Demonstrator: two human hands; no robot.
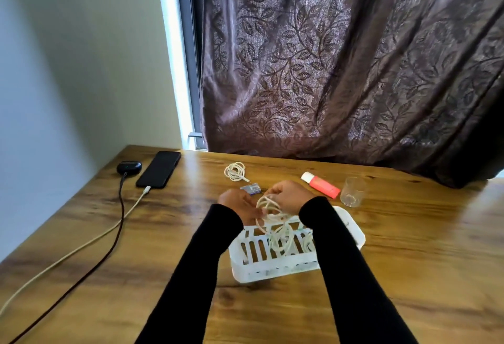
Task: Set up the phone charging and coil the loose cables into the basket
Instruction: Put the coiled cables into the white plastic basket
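Over the white slotted basket (252,268) my left hand (236,203) and my right hand (290,196) both hold a white cable (268,208) wound into loops; part of it hangs down into the basket. A second white cable (236,171), coiled, lies on the wooden table (136,248) beyond my hands. At the far left a black phone (159,169) lies flat with a white charging cable (81,245) plugged into its near end. Beside it a black earbud case (129,167) has a black cable (114,237) attached.
A small blue-and-white card (252,188) lies just beyond my hands. A red-and-white tube (321,185) and a clear glass (353,191) stand at the right. A brown leaf-patterned curtain (341,57) hangs behind the table, and a wall closes the left side.
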